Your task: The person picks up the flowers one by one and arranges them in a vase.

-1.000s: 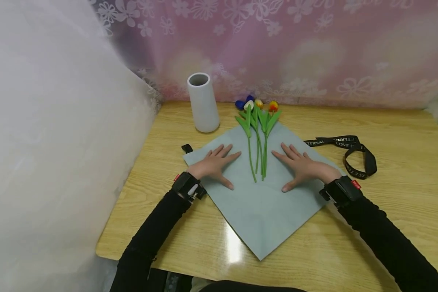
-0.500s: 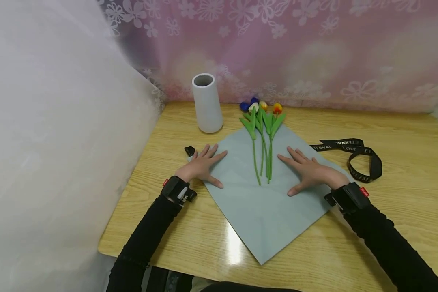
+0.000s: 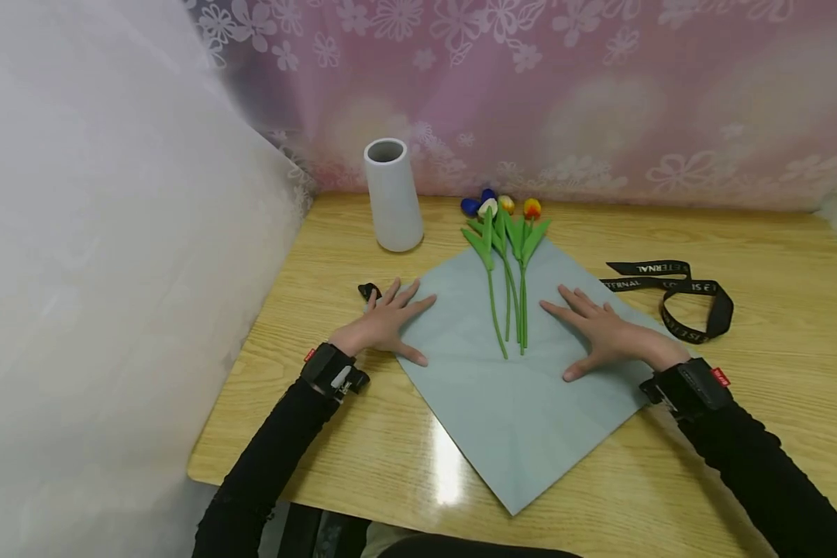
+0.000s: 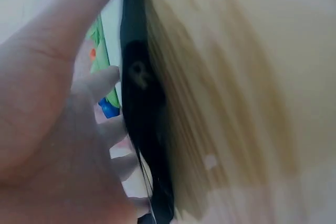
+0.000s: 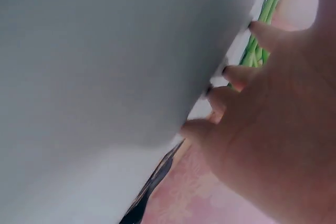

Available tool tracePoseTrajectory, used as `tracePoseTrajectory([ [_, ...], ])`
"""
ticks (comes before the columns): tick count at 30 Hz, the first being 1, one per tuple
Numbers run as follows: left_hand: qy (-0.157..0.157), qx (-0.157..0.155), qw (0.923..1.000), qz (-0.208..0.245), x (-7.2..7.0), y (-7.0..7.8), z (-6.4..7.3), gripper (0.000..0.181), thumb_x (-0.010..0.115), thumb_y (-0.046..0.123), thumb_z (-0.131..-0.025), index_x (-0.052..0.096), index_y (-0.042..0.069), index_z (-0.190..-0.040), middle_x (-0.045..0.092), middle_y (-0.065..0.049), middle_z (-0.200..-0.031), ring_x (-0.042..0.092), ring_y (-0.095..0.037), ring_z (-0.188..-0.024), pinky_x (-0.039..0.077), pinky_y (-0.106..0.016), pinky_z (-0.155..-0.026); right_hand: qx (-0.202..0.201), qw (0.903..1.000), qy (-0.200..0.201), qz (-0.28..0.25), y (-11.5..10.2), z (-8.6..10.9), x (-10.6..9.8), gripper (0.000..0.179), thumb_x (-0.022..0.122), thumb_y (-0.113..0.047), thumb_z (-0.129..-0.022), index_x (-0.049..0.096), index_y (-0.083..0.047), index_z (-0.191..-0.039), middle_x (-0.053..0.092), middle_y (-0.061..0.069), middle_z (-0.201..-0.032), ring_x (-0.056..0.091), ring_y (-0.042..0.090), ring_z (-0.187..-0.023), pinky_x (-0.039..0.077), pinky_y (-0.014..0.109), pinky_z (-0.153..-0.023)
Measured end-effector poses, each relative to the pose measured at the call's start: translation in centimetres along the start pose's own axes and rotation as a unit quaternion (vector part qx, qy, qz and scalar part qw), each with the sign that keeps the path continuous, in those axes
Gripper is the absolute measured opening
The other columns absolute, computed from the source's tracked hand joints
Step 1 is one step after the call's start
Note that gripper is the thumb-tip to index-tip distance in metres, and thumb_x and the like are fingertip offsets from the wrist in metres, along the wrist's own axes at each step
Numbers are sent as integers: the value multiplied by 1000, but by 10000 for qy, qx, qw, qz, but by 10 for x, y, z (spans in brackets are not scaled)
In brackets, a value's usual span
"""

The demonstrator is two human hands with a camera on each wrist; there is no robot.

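A grey-blue sheet of wrapping paper (image 3: 488, 418) lies cornerwise on the table, one corner toward the person. Several tulips (image 3: 523, 294) with green stems rest on its upper half, their blue, white, yellow and orange heads past the far corner. My left hand (image 3: 387, 322) rests with spread fingers on the sheet's left corner. Spread likewise, my right hand (image 3: 607, 333) touches the right part of the sheet. In the right wrist view its fingertips (image 5: 197, 129) meet the paper. Neither hand holds anything. Black ribbon (image 4: 144, 93) shows beside the left fingers in the left wrist view.
A white vase (image 3: 394, 198) stands upright at the back left of the wooden table (image 3: 774, 403). Black lettered ribbon (image 3: 697, 310) lies looped to the right, partly under the sheet. A pink flowered curtain (image 3: 565, 101) hangs behind; white cloth (image 3: 98, 271) borders the left.
My left hand has slid left to the sheet's corner, away from the stems. My right hand has shifted slightly right and nearer. The sheet and tulips appear slightly further right in view.
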State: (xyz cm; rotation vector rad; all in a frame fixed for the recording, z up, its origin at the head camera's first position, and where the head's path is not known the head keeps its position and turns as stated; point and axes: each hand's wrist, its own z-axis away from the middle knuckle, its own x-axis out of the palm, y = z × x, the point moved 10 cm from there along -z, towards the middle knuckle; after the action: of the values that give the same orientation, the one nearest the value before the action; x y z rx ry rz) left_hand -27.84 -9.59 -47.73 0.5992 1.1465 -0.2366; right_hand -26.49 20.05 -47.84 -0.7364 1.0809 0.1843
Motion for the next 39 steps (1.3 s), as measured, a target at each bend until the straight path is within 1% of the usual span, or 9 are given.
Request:
tracePoseTrajectory([
  [5, 442, 2, 9988, -199, -25, -20, 22, 88, 79, 51, -84, 44, 8, -154, 23, -19, -166, 7, -44, -154, 8, -70, -119, 76, 9994, 331, 1, 1, 12, -27, 111, 84, -49, -78, 20, -16, -163, 0, 31, -165, -7, 57, -148, 3, 85, -105],
  [9, 1295, -374, 9897, 485, -79, -41, 29, 58, 68, 41, -97, 61, 1, -138, 53, -21, -147, 47, -42, -137, 40, -58, -111, 102, 9936, 1074, -348, -22, -3, -75, 93, 74, -39, -93, 17, -18, -164, 6, 26, -166, 0, 51, -152, 14, 78, -110],
  [11, 2073, -505, 9696, 1196, -116, -53, 26, 51, 64, 35, -101, 60, 1, -139, 60, -21, -139, 59, -39, -125, 50, -52, -103, -1, 9874, 1485, -547, -43, -26, -98, 90, 70, -37, -97, 14, -21, -165, 10, 22, -168, 8, 47, -153, 19, 74, -112],
  [16, 3782, -812, 8925, 2318, -185, -71, 10, 72, 74, 36, -94, 42, 5, -152, 52, -17, -147, 56, -32, -130, 48, -43, -106, -457, 9684, 2151, -1178, -100, -110, -133, 96, 70, -39, -97, 4, -26, -165, 8, 10, -170, 14, 38, -154, 20, 66, -119],
  [18, 3958, -877, 8820, 2401, -197, -74, -1, 90, 80, 39, -88, 32, 7, -157, 41, -16, -156, 44, -30, -140, 40, -45, -115, -568, 9615, 2206, -1535, -117, -145, -137, 101, 72, -38, -95, 0, -26, -165, 8, 10, -170, 14, 35, -155, 19, 63, -121],
  [22, 3799, -546, 8792, 2823, -202, -82, -27, 106, 84, 33, -85, 15, 12, -163, 23, -12, -165, 25, -30, -151, 28, -47, -122, -829, 9466, 2255, -2152, -138, -204, -138, 113, 79, -30, -91, -7, -24, -164, 10, 17, -169, 19, 37, -154, 24, 58, -121],
  [26, 3617, -1, 8574, 3661, -193, -88, -41, 96, 80, 22, -89, 19, 22, -164, 27, -4, -165, 34, -30, -148, 35, -45, -118, -1197, 9285, 2324, -2637, -147, -237, -132, 116, 80, -17, -89, -9, -21, -163, 15, 20, -167, 23, 38, -152, 28, 54, -121],
  [30, 3655, 224, 8462, 3871, -184, -86, -40, 90, 80, 21, -90, 26, 27, -162, 37, -2, -159, 42, -28, -143, 40, -44, -115, -1257, 9215, 2303, -2865, -149, -245, -123, 106, 78, -15, -91, 1, -20, -164, 28, 17, -162, 35, 37, -147, 37, 53, -116],
  [39, 3709, -106, 8542, 3642, -176, -83, -33, 83, 84, 32, -86, 38, 22, -155, 47, -2, -152, 47, -18, -139, 43, -38, -112, -1114, 9277, 2392, -2641, -148, -233, -126, 103, 81, -20, -88, 11, -20, -163, 32, 13, -161, 42, 36, -142, 39, 53, -114],
])
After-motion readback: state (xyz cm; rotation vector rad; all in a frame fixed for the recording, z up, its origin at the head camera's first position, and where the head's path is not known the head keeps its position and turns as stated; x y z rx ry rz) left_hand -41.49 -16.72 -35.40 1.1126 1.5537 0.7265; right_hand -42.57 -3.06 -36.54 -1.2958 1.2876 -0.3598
